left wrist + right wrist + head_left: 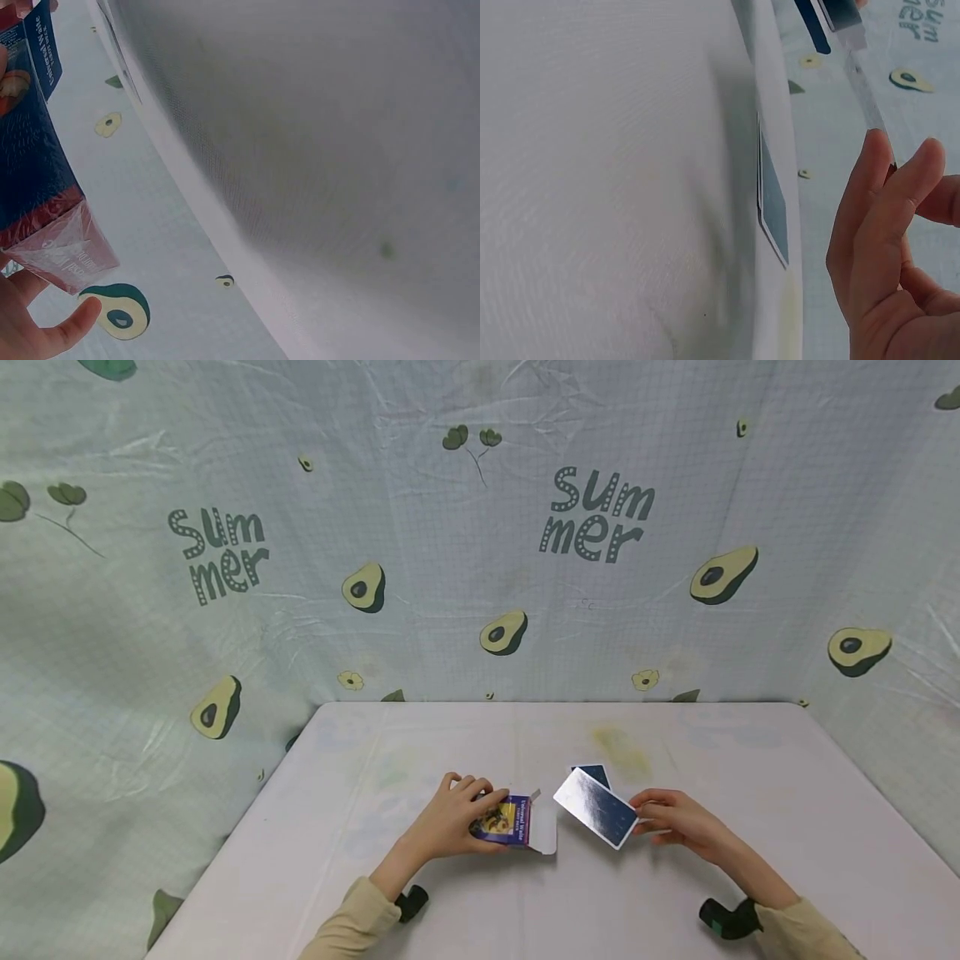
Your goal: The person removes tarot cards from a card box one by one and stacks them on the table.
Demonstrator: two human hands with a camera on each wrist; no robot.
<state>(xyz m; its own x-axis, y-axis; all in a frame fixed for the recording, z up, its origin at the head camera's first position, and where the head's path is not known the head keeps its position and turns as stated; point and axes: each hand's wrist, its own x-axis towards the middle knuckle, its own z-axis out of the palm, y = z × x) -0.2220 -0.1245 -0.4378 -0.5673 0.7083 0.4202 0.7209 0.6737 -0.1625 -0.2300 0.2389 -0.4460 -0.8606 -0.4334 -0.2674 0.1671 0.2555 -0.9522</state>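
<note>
1. Head view: a white desk (465,902) stands before a pale cloth backdrop (480,527) printed with avocados and the word "Summer". The left hand (457,817) curls over a small purple card box (508,821) lying on the desk, its end flap (546,827) open toward the right. The right hand (678,822) pinches a stack of cards (596,806) by one short end and holds it tilted just right of the box mouth. One more card (592,772) lies flat on the desk just behind the stack.

2. Left wrist view: the card box (34,165) fills the left edge, a finger (71,326) curled beneath its end; the grip is firm.

3. Right wrist view: the fingers (877,225) close together on the stack's near end (870,105); the lone card (772,202) lies flat at the desk edge.

4. Handling judgement: the cards appear light, glossy and slippery, and apt to fan apart; they are best held across the short edges. The box appears thin cardboard, crushable, best held by its long sides.
</note>
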